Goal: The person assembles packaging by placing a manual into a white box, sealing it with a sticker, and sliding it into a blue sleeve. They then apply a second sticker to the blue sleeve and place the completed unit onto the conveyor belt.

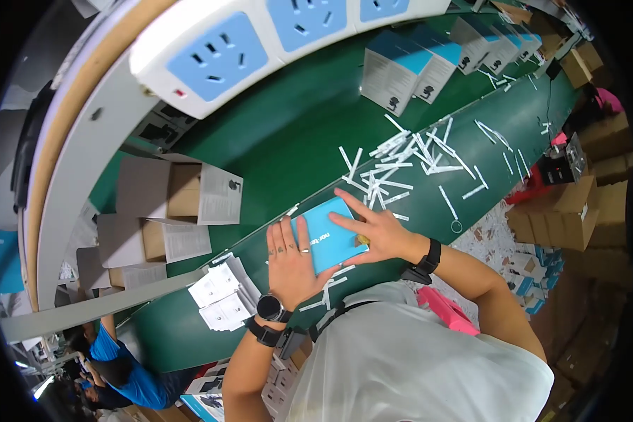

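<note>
A flat blue rectangular piece (330,257) with white print, a thin box or a booklet, lies on the green bench close in front of me. My left hand (290,260) rests flat along its left side, fingers stretched out, a ring on one. Across its right side spreads my right hand (383,235), with fingers apart on the top and near the lower edge. Something small and yellowish shows at a right finger. Beyond the blue piece are many loose white paper strips (380,176). White printed packets (225,295) are stacked left of my left hand.
Open grey-white cartons (184,190) stand at the left, and blue-topped ones (397,74) at the back. A white power strip (218,56) hangs across the top. Brown cardboard boxes (555,218) are piled at the right. A person in blue (123,369) is at lower left.
</note>
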The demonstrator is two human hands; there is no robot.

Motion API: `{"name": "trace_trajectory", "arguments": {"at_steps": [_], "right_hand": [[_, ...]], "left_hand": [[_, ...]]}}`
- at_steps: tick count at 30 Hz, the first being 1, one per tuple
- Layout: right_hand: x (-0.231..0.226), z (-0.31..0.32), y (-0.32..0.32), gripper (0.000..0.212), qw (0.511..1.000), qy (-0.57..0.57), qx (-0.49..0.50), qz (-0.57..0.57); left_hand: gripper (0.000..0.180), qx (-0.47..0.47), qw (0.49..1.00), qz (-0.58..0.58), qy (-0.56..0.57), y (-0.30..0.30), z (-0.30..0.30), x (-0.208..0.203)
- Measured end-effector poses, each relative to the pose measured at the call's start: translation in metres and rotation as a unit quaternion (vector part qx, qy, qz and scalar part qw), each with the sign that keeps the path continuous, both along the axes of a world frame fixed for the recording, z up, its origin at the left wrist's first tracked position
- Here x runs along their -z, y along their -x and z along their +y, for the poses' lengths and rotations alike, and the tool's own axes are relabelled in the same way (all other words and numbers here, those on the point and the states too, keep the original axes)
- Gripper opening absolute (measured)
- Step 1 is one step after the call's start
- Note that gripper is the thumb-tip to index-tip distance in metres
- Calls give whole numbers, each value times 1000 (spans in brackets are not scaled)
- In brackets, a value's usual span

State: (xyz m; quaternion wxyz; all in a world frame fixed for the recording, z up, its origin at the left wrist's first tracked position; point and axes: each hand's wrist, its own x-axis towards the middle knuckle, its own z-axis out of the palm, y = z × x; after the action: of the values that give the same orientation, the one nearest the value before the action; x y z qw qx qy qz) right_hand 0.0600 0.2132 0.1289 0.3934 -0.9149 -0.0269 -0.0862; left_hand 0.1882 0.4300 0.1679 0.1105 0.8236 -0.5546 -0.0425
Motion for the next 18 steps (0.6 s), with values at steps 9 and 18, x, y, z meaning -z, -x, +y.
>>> {"name": "trace_trajectory", "arguments": {"at_steps": [9, 18], "right_hand": [[19, -7, -1, 88, 997, -70, -1, -22], [35, 2, 13, 75, 989, -129, 5, -78]], "left_hand": [[108, 91, 994, 55, -15, -25, 23, -6], [72, 19, 994, 3, 108, -64, -40, -43]]}}
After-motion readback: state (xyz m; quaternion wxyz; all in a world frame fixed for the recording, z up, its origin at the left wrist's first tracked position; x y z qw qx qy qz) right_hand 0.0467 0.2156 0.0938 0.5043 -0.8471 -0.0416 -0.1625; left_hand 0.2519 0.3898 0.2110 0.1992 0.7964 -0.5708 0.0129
